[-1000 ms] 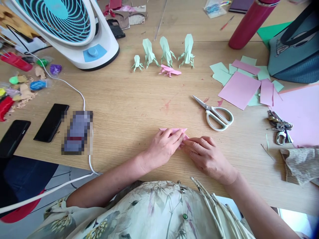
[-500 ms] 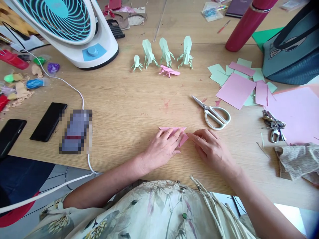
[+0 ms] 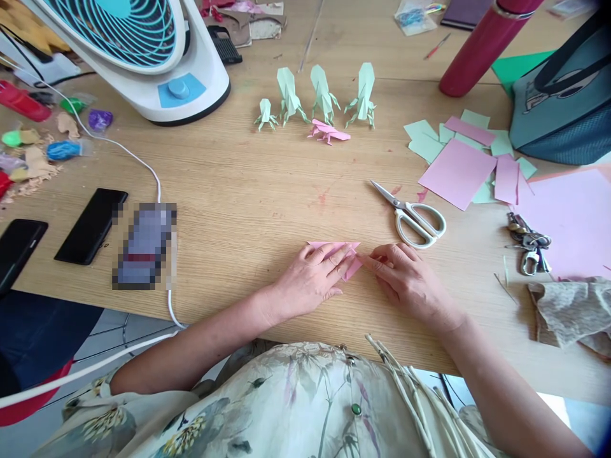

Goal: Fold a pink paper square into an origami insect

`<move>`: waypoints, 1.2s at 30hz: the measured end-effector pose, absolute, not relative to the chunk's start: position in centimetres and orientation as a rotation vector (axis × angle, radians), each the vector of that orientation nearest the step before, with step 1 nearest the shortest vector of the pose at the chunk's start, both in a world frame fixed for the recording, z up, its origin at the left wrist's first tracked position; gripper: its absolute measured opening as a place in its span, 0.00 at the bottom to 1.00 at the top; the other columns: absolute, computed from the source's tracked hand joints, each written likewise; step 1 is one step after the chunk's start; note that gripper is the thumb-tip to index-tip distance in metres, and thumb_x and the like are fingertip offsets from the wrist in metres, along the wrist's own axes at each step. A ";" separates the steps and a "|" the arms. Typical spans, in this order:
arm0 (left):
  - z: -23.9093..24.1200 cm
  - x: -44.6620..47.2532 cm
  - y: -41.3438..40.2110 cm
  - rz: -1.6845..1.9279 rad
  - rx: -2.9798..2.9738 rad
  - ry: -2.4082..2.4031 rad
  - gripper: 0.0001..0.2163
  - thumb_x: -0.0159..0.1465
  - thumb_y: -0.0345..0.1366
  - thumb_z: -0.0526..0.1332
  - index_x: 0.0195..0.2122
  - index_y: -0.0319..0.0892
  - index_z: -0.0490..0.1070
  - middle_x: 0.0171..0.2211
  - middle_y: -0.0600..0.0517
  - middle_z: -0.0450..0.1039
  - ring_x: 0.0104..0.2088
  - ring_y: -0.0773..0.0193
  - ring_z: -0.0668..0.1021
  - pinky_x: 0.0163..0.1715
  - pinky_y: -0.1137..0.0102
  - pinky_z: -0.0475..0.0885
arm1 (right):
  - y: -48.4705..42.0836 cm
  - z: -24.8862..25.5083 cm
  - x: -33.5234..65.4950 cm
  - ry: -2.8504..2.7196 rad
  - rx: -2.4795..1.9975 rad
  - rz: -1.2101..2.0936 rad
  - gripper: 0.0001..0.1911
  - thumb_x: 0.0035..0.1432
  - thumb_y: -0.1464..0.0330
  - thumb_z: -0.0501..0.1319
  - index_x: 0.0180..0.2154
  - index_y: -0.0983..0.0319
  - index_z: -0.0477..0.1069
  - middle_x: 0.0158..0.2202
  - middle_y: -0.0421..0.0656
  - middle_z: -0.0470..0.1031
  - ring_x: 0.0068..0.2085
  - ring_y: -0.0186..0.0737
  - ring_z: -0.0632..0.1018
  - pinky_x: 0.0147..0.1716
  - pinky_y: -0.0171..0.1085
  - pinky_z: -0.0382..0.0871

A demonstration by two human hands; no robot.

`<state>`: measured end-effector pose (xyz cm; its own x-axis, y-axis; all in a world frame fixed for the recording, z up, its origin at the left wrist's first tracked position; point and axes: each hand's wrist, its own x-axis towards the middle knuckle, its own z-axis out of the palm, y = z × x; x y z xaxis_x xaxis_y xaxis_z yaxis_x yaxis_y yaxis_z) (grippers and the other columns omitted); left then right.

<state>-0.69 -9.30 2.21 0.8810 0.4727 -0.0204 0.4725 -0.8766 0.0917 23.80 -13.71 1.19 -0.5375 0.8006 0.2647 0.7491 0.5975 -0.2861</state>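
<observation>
A small folded piece of pink origami paper [image 3: 354,270] lies on the table in front of me, its top edge straight and a corner pointing down. My left hand [image 3: 310,280] rests flat across it with fingers stretched out, hiding much of the paper. At the paper's right edge, my right hand [image 3: 405,280] has thumb and forefinger pinched together on a corner, its other fingers curled. Just beyond my right hand lie white-handled scissors [image 3: 416,224], blades pointing to the upper left.
Several green origami figures [image 3: 323,95] and a pink one [image 3: 329,131] stand farther back. Paper pieces [image 3: 458,173], keys [image 3: 529,242] and a grey cloth [image 3: 570,308] lie at right. A fan [image 3: 191,95], phones [image 3: 90,226] and a white cable [image 3: 138,166] occupy the left.
The view has shifted slightly. Both hands stay at the pink paper in nearly the same pose, the left fingers still flat on it and the right fingers at its right edge.
</observation>
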 end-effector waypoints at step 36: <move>2.8 0.9 -10.0 -0.116 2.923 0.907 0.33 0.68 0.53 0.57 0.68 0.39 0.56 0.71 0.46 0.52 0.61 0.49 0.64 0.58 0.56 0.62 | -14.8 0.9 25.1 -2.544 -1.205 0.218 0.26 0.67 0.76 0.55 0.64 0.59 0.63 0.52 0.52 0.73 0.43 0.49 0.72 0.45 0.49 0.71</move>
